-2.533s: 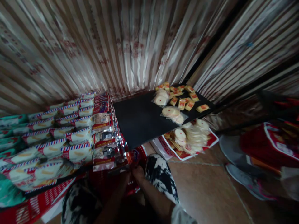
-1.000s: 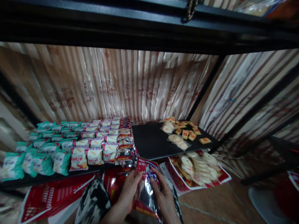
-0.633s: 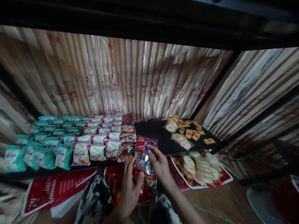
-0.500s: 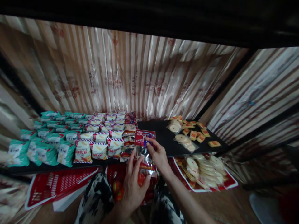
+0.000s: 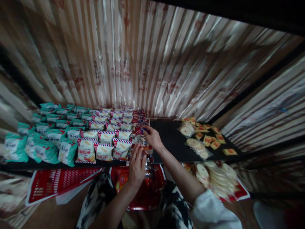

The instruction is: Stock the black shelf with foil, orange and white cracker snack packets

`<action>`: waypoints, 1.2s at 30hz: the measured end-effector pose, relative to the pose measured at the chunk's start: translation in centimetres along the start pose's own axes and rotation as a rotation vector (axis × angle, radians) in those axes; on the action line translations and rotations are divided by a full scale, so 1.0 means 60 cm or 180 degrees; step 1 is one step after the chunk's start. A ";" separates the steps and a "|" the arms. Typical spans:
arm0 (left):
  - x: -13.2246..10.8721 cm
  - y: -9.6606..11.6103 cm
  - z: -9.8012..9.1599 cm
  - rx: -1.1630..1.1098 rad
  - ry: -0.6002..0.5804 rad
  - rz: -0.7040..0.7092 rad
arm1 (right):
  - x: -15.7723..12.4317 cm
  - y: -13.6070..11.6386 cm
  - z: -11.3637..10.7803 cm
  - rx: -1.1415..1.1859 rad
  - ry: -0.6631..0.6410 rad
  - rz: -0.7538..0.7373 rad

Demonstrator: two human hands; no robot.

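On the black shelf (image 5: 166,130), my right hand (image 5: 152,137) pinches the upper part of a dark red and purple snack packet (image 5: 141,126) with a clear lower part. The packet leans in a column of similar packets (image 5: 138,115), just right of the white snack bags. My left hand (image 5: 137,165) is at the shelf's front edge, its fingers stretched out and lying along the lower part of the packets. White bags with red and blue striped tops (image 5: 122,149) stand in rows beside it. The lower packets are partly hidden behind my left fingers.
Teal snack bags (image 5: 47,148) fill the shelf's left end. Round pale packs (image 5: 196,147) and small yellow packs (image 5: 215,144) lie to the right. Below are red baskets (image 5: 62,183), one between my knees. Corrugated sheeting (image 5: 114,54) hangs behind, and a dark beam (image 5: 262,16) crosses above.
My right hand has moved the packet back from the shelf's front onto the column of similar packets. My left hand has followed and flattened beside them. The view has tilted down.
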State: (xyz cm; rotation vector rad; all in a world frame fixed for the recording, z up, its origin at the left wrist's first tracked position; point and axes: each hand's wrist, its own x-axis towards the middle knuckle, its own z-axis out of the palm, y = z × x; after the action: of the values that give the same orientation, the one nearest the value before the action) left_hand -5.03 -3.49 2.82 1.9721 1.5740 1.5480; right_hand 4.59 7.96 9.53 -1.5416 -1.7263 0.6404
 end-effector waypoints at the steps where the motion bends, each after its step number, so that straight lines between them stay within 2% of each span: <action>1: 0.001 -0.004 0.004 -0.0034 0.0023 -0.0043 | 0.005 0.001 0.003 -0.0102 -0.0048 -0.0003; 12: 0.010 -0.030 0.016 -0.0085 0.0279 -0.0222 | 0.031 -0.010 0.033 -0.0823 -0.0190 -0.0090; 22: 0.005 -0.031 0.012 0.0069 0.0176 -0.0127 | 0.027 -0.006 0.043 -0.1299 -0.0115 -0.0136; 26: 0.001 -0.029 0.013 0.0084 0.0214 -0.0070 | 0.026 0.007 0.048 -0.1283 -0.0097 -0.0206; 30: -0.001 -0.030 0.014 0.0156 0.0165 -0.0082 | 0.024 0.015 0.052 -0.1281 0.0092 -0.0118; 36: -0.001 -0.028 0.011 0.0428 0.0130 -0.0002 | 0.021 0.018 0.055 -0.1229 0.0006 -0.0050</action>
State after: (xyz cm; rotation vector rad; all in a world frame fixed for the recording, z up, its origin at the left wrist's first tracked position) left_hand -5.55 -2.54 1.36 2.0196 1.7370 1.5286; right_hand 2.63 9.70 6.92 -1.7811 -1.9399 0.3061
